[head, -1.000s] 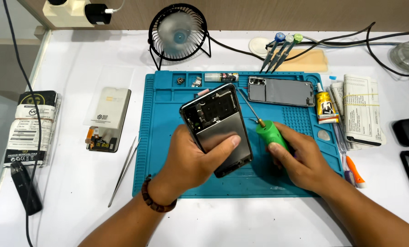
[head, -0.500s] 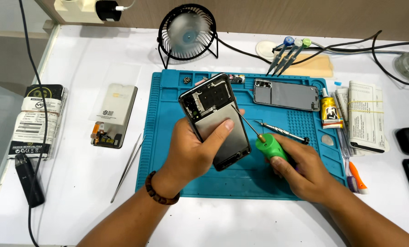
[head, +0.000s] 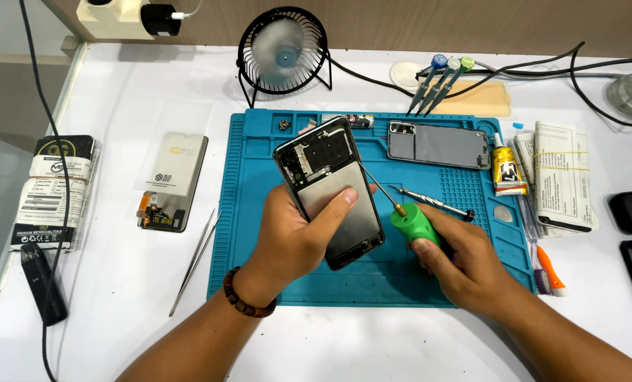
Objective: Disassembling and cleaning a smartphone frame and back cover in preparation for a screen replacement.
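My left hand (head: pixel 291 240) grips an opened phone (head: pixel 328 185) with its back removed, tilted above the blue work mat (head: pixel 259 283); the thumb lies across its grey lower half. My right hand (head: pixel 461 258) holds a green-handled screwdriver (head: pixel 409 221), whose thin shaft points up-left and meets the phone's right edge. A grey back cover (head: pixel 437 146) lies on the mat's far right part, and a second, dark screwdriver (head: pixel 436 201) rests on the mat just beyond my right hand.
A small black fan (head: pixel 284 44) stands behind the mat. Left of the mat lie tweezers (head: pixel 197 260), a phone screen part (head: pixel 172 180) and a wrapped box (head: pixel 54 189). On the right are a glue tube (head: pixel 504 170), banded paper packs (head: pixel 560 177) and several precision screwdrivers (head: pixel 439 81).
The view has shifted, so everything sits lower and to the right in frame. The phone stays in my left hand; the screwdriver tip has swung from above the phone to its right edge.
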